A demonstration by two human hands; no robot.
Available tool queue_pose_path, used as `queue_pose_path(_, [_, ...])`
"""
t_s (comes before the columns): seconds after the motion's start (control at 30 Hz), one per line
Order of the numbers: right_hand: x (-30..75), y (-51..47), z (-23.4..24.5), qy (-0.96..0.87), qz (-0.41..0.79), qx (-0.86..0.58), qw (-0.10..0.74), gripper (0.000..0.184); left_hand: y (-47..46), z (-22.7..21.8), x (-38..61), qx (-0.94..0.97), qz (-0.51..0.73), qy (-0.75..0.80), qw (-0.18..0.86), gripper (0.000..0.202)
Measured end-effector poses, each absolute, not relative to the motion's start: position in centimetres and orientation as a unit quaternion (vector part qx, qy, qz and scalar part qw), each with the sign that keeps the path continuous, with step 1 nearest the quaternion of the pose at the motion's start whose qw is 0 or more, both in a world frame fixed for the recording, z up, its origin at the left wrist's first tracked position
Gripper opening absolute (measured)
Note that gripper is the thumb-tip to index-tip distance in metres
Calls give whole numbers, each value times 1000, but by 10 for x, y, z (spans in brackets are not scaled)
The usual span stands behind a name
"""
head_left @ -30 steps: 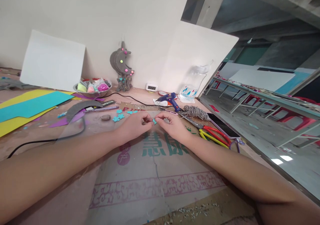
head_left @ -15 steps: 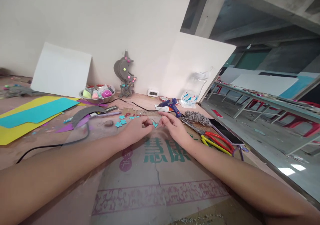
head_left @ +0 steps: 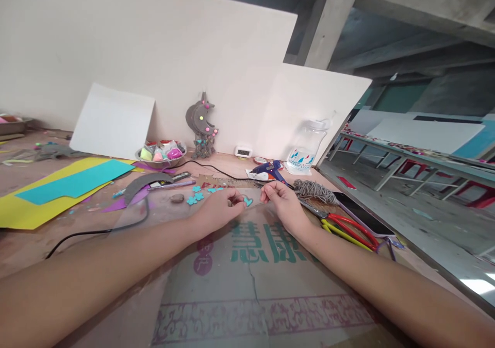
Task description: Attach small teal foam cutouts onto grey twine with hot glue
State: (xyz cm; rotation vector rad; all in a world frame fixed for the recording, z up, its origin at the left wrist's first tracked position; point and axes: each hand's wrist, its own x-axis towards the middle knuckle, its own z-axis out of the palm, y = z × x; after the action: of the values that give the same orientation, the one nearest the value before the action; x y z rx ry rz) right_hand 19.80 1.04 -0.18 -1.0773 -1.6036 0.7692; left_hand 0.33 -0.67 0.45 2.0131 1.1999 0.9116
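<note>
**Teal cutout pinched at left fingertips, right hand just off it**

We see both bare forearms reaching forward over the tabletop [head_left: 116,307], hands close together above a printed sheet with green characters [head_left: 251,265]. The left hand [head_left: 218,209] is clenched, thumb and forefinger pinching a small teal cutout [head_left: 248,201] that sticks out to its right. The cutout sits between the two hands, just above the far edge of the printed sheet. The right hand [head_left: 282,203] is just beside the cutout but apart from it. Its fingers are curled in with the thumb against the forefinger, and we cannot tell whether anything thin is gripped there.

Left of the left hand we note a few loose teal flower shapes [head_left: 195,198], a purple pen [head_left: 172,184] and a grey felt crescent [head_left: 141,183]. A black cable [head_left: 96,229] loops toward the near left. Further left a teal sheet [head_left: 73,180] lies on top of a yellow sheet [head_left: 23,211].

Right of the right hand we see a bundle of grey yarn [head_left: 313,191], scissors with red and yellow handles [head_left: 348,227] and a dark phone [head_left: 361,214] lying flat. Behind the hands a blue glue gun [head_left: 270,168] rests near a clear plastic jar [head_left: 307,147].

At the back wall a grey moon ornament [head_left: 201,123] stands upright. A metal bowl of coloured bits [head_left: 160,154] sits to its left, and a white board [head_left: 112,121] leans on the wall.
</note>
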Motion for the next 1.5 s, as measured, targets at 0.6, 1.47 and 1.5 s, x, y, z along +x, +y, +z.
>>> queue_pose_path(0.6, [192,1,3,-731,313,-446,410,36,-3,1,1,760,362,454,292,19])
queue_pose_path(1.47, [186,-8,3,-761,295,-428,388,13,-2,2,0,782,394,420,239,25])
queue_pose_path(1.5, [185,-10,4,-763,294,-428,386,13,-2,2,0,779,388,427,247,26])
